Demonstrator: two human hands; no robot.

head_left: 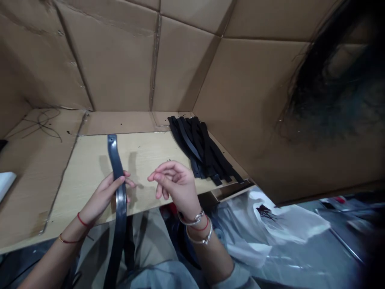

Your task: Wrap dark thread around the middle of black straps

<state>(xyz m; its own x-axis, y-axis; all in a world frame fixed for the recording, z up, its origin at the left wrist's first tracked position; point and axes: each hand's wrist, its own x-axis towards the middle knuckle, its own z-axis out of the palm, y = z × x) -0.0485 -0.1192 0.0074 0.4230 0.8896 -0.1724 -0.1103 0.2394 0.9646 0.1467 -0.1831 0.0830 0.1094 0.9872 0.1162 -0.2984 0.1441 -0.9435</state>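
My left hand (105, 194) grips a long black strap (114, 156), likely leather, at about its middle. The strap has a metal-rimmed hole near its upper end, which rests on the pale wood-grain board (90, 188). Its lower part hangs down past the board's front edge. My right hand (174, 184) is raised just to the right of the strap, holding nothing, with its fingers loosely curved. Beyond it, a heap of similar black straps (200, 146) lies at the board's far right corner, and the hand is not touching them.
Cardboard sheets (120, 60) line the back and right of the bench. A thin dark wire (42, 122) lies at the far left, with a white object (5, 182) at the left edge. A crumpled white plastic bag (285, 224) sits below the bench at right.
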